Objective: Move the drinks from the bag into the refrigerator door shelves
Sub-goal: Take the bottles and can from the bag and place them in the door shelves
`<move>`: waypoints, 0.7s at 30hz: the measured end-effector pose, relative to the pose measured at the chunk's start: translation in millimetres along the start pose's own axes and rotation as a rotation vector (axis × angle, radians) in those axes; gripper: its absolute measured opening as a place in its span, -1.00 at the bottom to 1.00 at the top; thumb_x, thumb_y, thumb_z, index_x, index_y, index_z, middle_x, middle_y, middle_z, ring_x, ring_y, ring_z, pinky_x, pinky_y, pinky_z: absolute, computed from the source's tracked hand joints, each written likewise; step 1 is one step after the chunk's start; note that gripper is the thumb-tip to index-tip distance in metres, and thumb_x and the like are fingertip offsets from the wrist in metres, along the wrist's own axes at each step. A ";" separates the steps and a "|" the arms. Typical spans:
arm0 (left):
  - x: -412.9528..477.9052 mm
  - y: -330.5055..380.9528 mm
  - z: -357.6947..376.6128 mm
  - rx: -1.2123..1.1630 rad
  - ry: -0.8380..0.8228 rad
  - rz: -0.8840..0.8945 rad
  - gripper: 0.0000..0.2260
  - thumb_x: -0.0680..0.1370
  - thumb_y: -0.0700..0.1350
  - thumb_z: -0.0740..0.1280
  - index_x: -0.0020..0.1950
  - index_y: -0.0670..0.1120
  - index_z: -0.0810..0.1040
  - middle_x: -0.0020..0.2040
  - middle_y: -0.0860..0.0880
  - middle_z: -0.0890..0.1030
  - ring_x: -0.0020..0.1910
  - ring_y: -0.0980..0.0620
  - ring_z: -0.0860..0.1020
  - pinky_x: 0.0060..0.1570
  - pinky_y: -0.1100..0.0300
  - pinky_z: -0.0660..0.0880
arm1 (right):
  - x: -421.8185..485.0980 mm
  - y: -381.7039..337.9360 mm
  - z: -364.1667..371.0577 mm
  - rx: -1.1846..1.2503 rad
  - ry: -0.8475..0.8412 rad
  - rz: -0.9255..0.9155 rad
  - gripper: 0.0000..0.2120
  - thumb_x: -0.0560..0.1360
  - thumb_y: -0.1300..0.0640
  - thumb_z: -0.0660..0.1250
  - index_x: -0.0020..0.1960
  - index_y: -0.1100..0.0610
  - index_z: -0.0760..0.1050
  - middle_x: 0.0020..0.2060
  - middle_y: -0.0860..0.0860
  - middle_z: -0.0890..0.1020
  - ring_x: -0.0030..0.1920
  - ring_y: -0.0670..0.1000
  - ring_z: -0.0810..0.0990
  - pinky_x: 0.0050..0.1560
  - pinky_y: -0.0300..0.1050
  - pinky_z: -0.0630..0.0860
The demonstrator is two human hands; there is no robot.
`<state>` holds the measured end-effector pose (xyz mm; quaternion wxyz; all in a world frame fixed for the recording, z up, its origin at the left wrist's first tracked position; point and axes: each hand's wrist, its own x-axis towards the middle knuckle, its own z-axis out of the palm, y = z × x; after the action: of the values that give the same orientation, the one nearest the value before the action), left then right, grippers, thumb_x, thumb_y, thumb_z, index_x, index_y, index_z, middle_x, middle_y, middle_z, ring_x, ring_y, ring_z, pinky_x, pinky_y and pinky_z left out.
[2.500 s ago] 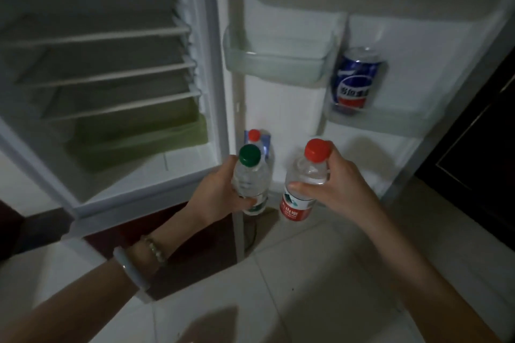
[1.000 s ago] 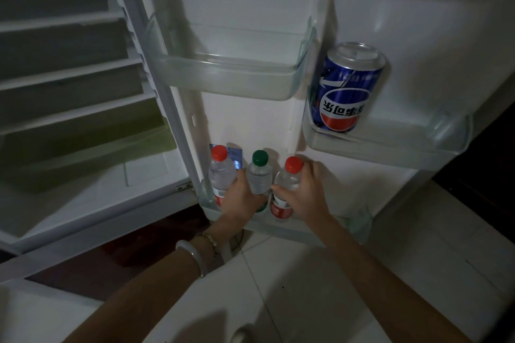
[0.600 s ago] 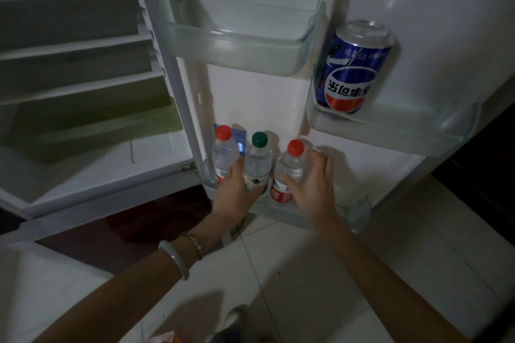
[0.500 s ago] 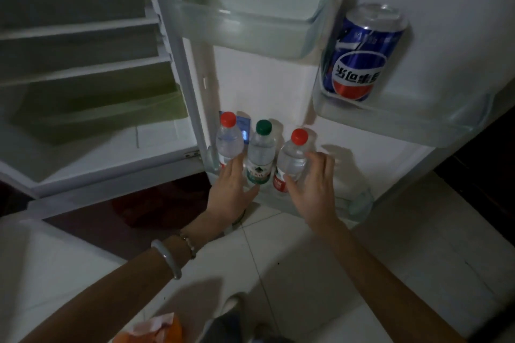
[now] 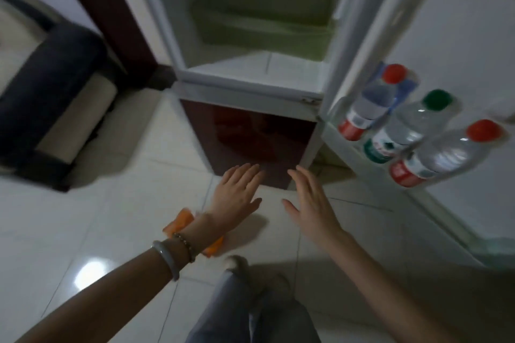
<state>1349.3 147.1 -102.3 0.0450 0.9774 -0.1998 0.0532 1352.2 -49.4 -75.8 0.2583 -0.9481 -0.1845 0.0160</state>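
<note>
Drinks: three bottles (image 5: pixel 412 131) stand packed in a row in door shelf (image 5: pixel 348 147), right of frame, rail holding them. Left hand (image 5: pixel 237 192) and right hand (image 5: pixel 312 200) empty, fingers spread, lower centre, over orange bag (image 5: pixel 181 221), likely reaching for more.

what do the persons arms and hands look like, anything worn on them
Both forearms are bare, with no sleeves in view. The left hand has two things at its wrist: a smooth pale bangle, thick and rounded, and closer to the hand a thin bracelet of small dark beads. The right hand and its wrist carry nothing. No rings or watch show on either hand.
</note>
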 end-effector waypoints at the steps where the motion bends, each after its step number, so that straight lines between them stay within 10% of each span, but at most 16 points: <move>1: -13.1 -10.5 2.0 0.010 -0.023 -0.045 -0.39 0.36 0.09 0.48 0.32 -0.13 0.45 0.27 -0.13 0.53 0.25 -0.13 0.50 0.23 -0.01 0.41 | 5.2 -7.0 9.8 0.002 -0.046 -0.026 -0.41 0.45 0.14 0.39 0.40 0.19 0.23 0.40 0.18 0.28 0.39 0.15 0.29 0.29 -0.07 0.31; 10: -126.9 -111.3 47.7 -0.112 -0.283 -0.582 -0.45 0.53 0.04 0.31 0.46 -0.11 0.26 0.44 -0.13 0.33 0.42 -0.13 0.28 0.40 -0.01 0.15 | 59.5 -63.7 110.2 -0.033 -0.301 -0.177 -0.44 0.44 0.17 0.38 0.37 0.23 0.27 0.35 0.20 0.33 0.35 0.17 0.31 0.31 0.04 0.38; 21: -194.7 -200.6 209.4 -0.178 -0.344 -0.734 -0.48 0.46 0.01 0.41 0.36 -0.12 0.39 0.33 -0.20 0.45 0.32 -0.22 0.39 0.32 -0.11 0.28 | 115.1 -45.8 307.7 -0.024 -0.440 -0.262 -0.54 0.43 0.18 0.39 0.29 0.21 0.37 0.30 0.19 0.39 0.30 0.16 0.34 0.23 0.00 0.41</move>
<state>1268.6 383.0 -346.8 0.1112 0.9706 0.1536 -0.1481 1405.1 177.3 -312.1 0.2006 -0.8928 -0.3578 0.1859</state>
